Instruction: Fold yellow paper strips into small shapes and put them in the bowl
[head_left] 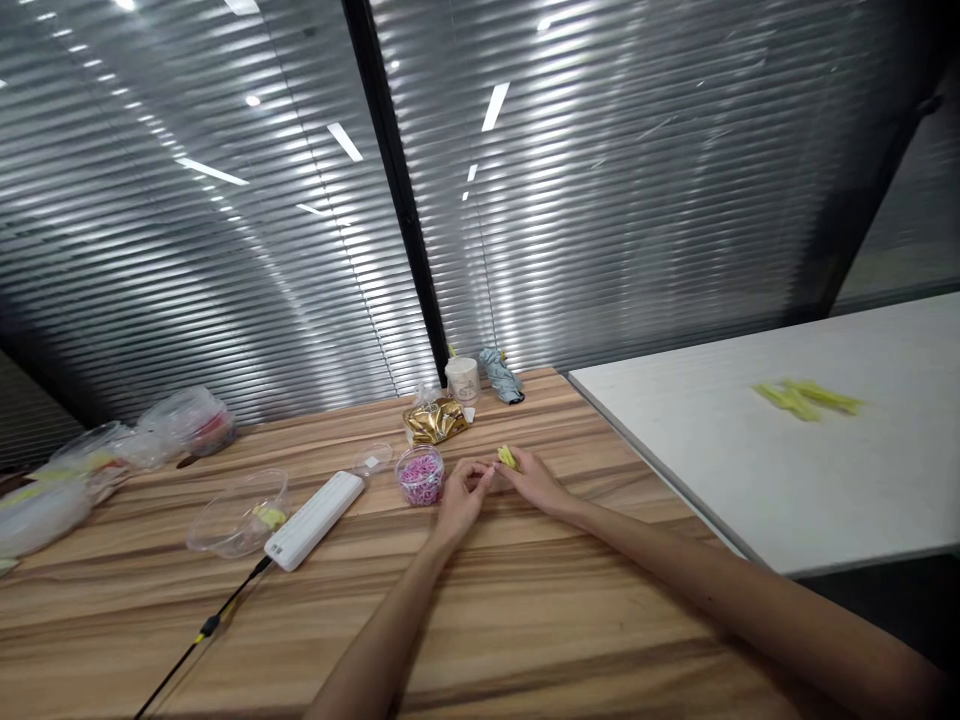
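Note:
Over the wooden table, my left hand (pixel 463 497) is beside a round clear tub (pixel 421 476) of pink-purple pieces. Its thumb and fingertips come together, and whatever they pinch is too small to make out. Touching or nearly touching those fingertips, my right hand (pixel 534 480) is closed on a small yellow bundle (pixel 508 457), which sticks up between thumb and fingers. A clear lid (pixel 373 459) lies left of the tub.
Behind the tub are a gold packet (pixel 436 421), a white cup (pixel 463 380) and a crumpled blue-grey wrapper (pixel 501 376). A white power strip (pixel 315 520), a clear bowl (pixel 238 512) and plastic bags (pixel 176 425) are at left. Yellow strips (pixel 806 398) lie on the white table (pixel 697 440).

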